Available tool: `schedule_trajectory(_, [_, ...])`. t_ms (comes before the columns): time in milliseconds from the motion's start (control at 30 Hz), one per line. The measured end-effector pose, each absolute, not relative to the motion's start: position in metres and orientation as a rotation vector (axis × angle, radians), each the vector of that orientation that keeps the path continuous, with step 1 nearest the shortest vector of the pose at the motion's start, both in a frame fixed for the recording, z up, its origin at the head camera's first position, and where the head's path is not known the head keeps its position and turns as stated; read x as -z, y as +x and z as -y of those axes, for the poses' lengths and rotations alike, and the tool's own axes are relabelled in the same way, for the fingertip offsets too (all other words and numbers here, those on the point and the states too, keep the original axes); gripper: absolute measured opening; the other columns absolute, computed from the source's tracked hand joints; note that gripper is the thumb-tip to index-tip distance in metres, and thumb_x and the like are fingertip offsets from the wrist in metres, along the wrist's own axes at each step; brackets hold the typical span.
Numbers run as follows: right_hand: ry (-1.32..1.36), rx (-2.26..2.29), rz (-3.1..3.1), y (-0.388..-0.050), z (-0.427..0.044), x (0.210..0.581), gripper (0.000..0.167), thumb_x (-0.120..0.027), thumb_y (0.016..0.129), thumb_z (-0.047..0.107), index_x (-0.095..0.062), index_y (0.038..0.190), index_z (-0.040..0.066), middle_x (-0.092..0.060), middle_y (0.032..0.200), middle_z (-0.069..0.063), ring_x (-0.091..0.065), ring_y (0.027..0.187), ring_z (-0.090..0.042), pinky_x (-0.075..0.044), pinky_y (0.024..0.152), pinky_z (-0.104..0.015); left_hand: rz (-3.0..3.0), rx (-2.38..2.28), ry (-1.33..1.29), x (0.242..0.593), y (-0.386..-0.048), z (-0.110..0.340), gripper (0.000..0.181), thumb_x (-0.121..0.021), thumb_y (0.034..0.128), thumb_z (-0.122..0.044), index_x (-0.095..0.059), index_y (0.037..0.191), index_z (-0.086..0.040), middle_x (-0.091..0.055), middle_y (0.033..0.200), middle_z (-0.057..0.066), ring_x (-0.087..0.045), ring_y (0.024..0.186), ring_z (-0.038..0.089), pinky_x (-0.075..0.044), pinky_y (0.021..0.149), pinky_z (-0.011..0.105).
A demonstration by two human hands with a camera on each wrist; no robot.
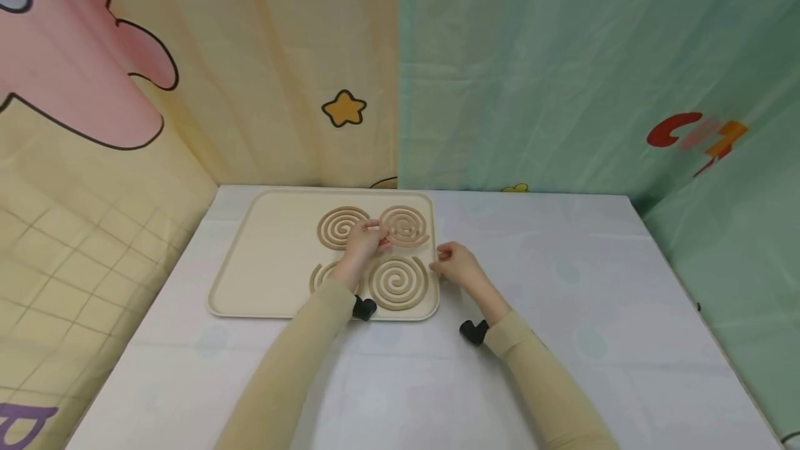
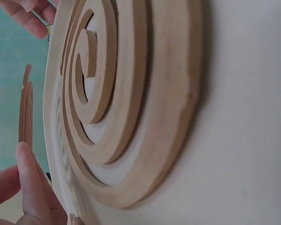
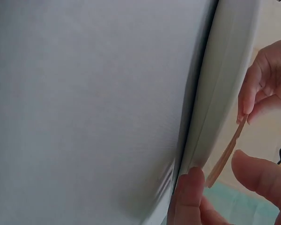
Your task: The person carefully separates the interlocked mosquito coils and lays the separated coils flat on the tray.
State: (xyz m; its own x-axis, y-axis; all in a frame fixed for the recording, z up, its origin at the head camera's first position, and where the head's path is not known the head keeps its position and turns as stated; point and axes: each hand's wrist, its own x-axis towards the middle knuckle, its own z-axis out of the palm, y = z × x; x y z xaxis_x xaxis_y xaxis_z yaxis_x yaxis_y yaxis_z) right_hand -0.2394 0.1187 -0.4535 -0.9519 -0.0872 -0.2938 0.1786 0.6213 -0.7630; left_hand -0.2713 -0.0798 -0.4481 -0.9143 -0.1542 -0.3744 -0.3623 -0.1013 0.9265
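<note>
My left hand [image 1: 365, 242] pinches the edge of a tan mosquito coil [image 1: 403, 226] between thumb and fingers. The left wrist view shows this coil [image 2: 25, 112] edge-on and raised above the tray. Beige and rectangular, the tray [image 1: 269, 255] bears more coils: one at the back [image 1: 337, 228], one at the front right [image 1: 398, 283], and a front-left coil [image 1: 321, 276] partly hidden by my left forearm. Beside the tray's right rim is my right hand [image 1: 461, 266], thumb and fingers apart with nothing between them.
A pale cloth covers the table [image 1: 562, 311], which extends to the right of the tray. Printed curtains, yellow [image 1: 281, 89] and green [image 1: 531, 75], hang behind and beside it. Black wrist devices [image 1: 364, 308] are worn on both arms.
</note>
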Motion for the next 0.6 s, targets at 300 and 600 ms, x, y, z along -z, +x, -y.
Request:
schedule_trajectory(300, [0.022, 1.134, -2.576, -0.2403, -0.1164, 0.4576, 0.058, -0.072, 0.083, 0.001, -0.05, 0.136, -0.005, -0.062, 0.097, -0.012, -0.059, 0.079, -0.019, -0.049, 0.067, -0.026, -1.942, -2.169, -0.608, 0.4516, -0.2765, 0.0831, 0.04, -0.056, 0.0964, 0.002, -0.048, 0.136, 0.004, -0.049, 0.118, 0.016, -0.057, 0.074, 0.011, -0.06, 0.076, 0.022])
schedule_trajectory(600, [0.06, 1.138, -2.552, -0.2396, -0.1168, 0.4572, 0.062, -0.073, 0.083, 0.001, -0.048, 0.139, -0.001, -0.062, 0.09, -0.01, -0.06, 0.072, -0.018, -0.048, 0.061, -0.024, -1.962, -2.153, -0.575, 0.4555, -0.2787, 0.0832, 0.049, -0.05, 0.0965, 0.008, -0.042, 0.144, 0.003, -0.036, 0.152, 0.021, -0.062, 0.1, 0.024, -0.056, 0.094, 0.032])
